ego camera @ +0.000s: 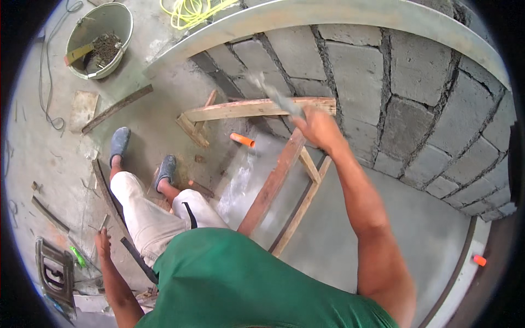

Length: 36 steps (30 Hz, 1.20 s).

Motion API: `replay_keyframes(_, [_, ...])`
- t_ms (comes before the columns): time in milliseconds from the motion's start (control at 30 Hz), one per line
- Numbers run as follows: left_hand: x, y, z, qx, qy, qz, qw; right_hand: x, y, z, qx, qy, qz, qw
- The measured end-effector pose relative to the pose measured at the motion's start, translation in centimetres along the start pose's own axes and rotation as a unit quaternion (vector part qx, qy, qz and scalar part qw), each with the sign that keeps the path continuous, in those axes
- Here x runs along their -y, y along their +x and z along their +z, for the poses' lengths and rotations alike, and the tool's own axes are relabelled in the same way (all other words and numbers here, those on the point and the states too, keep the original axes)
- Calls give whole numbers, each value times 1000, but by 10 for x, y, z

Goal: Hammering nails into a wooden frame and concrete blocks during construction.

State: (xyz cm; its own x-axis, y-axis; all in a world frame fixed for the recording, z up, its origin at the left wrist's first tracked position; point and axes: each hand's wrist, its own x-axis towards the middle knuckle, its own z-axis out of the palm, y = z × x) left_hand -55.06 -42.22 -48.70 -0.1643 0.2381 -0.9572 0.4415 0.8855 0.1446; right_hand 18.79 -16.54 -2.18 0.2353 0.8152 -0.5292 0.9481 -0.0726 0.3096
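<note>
My right hand [318,125] grips a blurred hand tool [277,94], perhaps a hammer; its far end reaches over a horizontal wooden beam [238,110]. Beneath and beside this hand stands a wooden frame with a reddish plank [272,184] and a thinner strut [301,209]. Low at the left, my left hand [103,242] holds a thin, short stick-like item [103,222], whose kind I cannot tell. A short orange pipe [242,140] lies just below the beam, between the frame and my feet.
A concrete block wall [352,78] runs along the upper right. A bucket of debris [99,41], a yellow-green hose or cord [190,12] and a plank [117,108] are at the upper left. A handsaw or similar tool [55,274] lies lower left, near wood strips [50,213].
</note>
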Motion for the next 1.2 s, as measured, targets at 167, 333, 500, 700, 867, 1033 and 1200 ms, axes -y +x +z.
replay_keyframes(167, [-61,24,-7,-25,-13,109,994,65,11,-28,-172,186,-10,967])
replay_keyframes(333, [-4,-7,-10,-15,-4,6,1000,-2,-63,21,192,-108,114,969])
replay_keyframes(500, [43,-22,-20,-26,2,-108,994,-32,-36,18,102,-109,51,988])
replay_keyframes(700, [-34,23,-28,-26,-4,108,994,65,26,-25,-174,137,-14,975])
replay_keyframes(867, [-21,17,-24,-11,-1,52,999,21,-50,18,42,-7,122,992])
replay_keyframes(1033, [46,-11,-26,-4,-33,1,999,-47,-70,47,154,-104,101,977])
replay_keyframes(1200, [-6,9,-32,-2,34,68,997,24,11,2,-67,66,-3,996])
